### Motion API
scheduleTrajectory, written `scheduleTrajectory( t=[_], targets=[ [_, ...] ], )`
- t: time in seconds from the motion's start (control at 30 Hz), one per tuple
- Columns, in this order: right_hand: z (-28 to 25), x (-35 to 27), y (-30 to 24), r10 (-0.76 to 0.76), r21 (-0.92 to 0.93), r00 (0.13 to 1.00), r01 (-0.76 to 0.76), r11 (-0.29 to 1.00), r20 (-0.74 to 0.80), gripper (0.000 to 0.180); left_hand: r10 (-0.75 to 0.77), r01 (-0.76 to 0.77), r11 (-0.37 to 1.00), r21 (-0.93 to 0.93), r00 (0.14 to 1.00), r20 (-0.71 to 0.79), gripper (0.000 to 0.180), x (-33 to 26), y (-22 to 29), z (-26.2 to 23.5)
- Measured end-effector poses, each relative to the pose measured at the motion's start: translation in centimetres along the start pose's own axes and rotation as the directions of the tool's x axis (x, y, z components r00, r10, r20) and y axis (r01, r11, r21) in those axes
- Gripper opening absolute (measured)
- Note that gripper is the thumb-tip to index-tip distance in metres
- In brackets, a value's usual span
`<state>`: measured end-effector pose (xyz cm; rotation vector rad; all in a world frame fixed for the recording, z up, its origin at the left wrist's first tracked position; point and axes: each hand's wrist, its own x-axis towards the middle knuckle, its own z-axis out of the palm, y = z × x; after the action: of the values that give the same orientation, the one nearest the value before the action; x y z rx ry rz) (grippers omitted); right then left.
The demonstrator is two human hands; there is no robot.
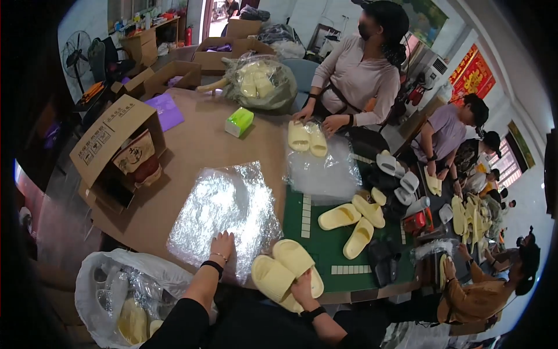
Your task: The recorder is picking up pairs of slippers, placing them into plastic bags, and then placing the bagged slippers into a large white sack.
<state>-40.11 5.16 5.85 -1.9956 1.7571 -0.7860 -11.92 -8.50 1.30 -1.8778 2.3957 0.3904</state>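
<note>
Left hand: left hand [222, 246] lies flat, fingers spread and empty, pressing the near edge of the clear plastic bag [225, 210] that is spread out on the bench [197, 139].
Right hand: right hand [303, 285] is closed on the pair of pale yellow slippers [285, 271], gripping them from the near side; the two are stacked sole to sole and rest at the bench's near edge, just beside the bag.
Where the pair stands: outside the bag, touching or nearly touching its right corner (the bag's mouth cannot be made out, so which end opens is unclear).
Done so far: judging from how things lie, the bag is laid out and smoothed and the pair is matched and in hand.
Left to do: the pair is not yet inside the bag, and nothing shows it sealed.
More stock: three loose yellow slippers [354, 218] lie on the green mat [325, 244] to the right, unbagged.
Near supply: white sack [125, 291] at the lower left holds more yellow slippers in plastic.
Across the bench: another person's hands rest on a second yellow pair [307, 138] above another clear bag [322, 168], at much the same stage.
Farther out: open cardboard box [116, 139] at left, green tissue pack [239, 121] mid-bench.
</note>
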Motion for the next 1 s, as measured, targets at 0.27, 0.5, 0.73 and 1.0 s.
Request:
scheduleTrajectory(
  t=[0.27, 0.5, 0.73, 1.0],
  targets=[
    [4.9, 3.3, -1.5, -0.181, 0.100, 0.957, 0.162, 0.982, 0.225, 0.042, 0.188, -0.225, 0.954, -0.196, 0.963, -0.192, 0.042, 0.3, 0.6, -3.5],
    [4.8, 5.6, -1.4, 0.184, -0.136, 0.944, -0.151, 0.979, 0.276, 0.028, 0.283, -0.328, 0.905, -0.271, 0.940, -0.192, 0.045, -0.4, 1.1, -5.2],
    [5.0, 5.5, -1.7, 0.117, -0.139, 0.980, -0.095, 0.986, 0.161, 0.036, 0.405, -0.417, 0.888, -0.195, 0.909, -0.099, 0.045, -1.1, 4.1, -5.6],
    [6.0, 8.4, -2.9, 0.091, -0.228, 0.995, -0.096, 0.969, -0.035, 0.027, 0.485, -0.528, 0.823, -0.209, 0.845, -0.224, 0.044, -3.3, 8.1, -8.3]
  ],
)
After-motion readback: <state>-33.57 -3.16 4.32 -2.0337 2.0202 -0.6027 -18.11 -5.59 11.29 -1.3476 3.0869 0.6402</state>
